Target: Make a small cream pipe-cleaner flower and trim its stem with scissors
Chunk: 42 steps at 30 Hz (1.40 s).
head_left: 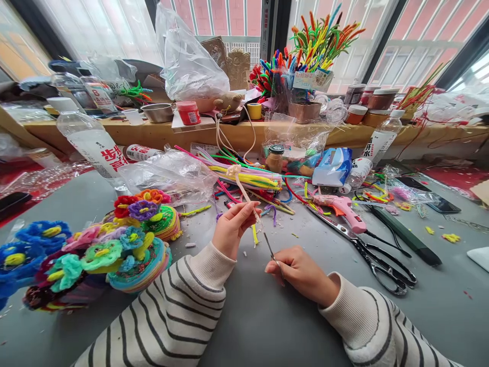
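Observation:
In the middle of the view my left hand [236,227] pinches a pale cream pipe cleaner [242,187], which has a small curled shape at its top end. My right hand [300,272] is closed around the handles of small scissors [270,247]. The slim metal blades point up and left, meeting the pipe cleaner's lower end just under my left fingers. Whether the blades are apart cannot be made out. Just behind my left hand lies a bundle of coloured pipe cleaners [244,176].
Fuzzy pipe-cleaner flowers [101,252] stand to the left. At the right lie large black-handled scissors [376,260], a pink glue gun [344,210] and a dark green bar-shaped tool [407,237]. A water bottle [86,135] leans at the back left. Scraps dot the grey table [263,326].

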Motion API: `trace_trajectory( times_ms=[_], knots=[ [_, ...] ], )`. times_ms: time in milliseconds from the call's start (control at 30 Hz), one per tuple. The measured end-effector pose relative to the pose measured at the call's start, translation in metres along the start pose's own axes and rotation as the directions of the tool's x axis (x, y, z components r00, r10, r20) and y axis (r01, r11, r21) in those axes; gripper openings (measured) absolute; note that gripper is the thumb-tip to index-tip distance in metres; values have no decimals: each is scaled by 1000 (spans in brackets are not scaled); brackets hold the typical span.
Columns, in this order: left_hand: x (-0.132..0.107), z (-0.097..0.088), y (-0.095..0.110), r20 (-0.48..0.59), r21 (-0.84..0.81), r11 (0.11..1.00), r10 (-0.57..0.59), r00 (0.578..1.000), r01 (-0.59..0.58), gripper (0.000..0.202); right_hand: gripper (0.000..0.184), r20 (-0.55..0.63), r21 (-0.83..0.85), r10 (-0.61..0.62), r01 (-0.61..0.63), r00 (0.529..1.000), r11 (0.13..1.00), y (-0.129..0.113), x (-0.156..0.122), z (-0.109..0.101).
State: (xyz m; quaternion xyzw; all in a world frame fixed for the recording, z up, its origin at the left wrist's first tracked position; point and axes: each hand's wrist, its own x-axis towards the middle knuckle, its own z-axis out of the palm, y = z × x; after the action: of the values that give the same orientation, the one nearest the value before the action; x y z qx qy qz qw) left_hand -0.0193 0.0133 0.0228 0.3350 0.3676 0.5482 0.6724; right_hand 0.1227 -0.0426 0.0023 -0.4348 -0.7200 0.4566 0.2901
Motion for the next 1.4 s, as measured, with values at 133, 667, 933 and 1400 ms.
trace_trajectory(
  times_ms=[133,667,933,1400],
  knots=[
    [0,0,0,10,-1,1000,-8,1000,8,12,62,3,6,11,-11,1000,1000,1,2,-1],
    [-5,2,-2,130,201,974,-133,982,105,13,41,-265,176,109,-64,958,982,3,2,-7],
    [-5,1,-12,294,353,933,-179,939,67,14,27,-269,390,191,-74,944,918,5,2,-8],
    [-102,-37,49,-27,757,652,87,996,-36,18,29,-325,304,157,-55,933,951,6,0,-7]
  ],
)
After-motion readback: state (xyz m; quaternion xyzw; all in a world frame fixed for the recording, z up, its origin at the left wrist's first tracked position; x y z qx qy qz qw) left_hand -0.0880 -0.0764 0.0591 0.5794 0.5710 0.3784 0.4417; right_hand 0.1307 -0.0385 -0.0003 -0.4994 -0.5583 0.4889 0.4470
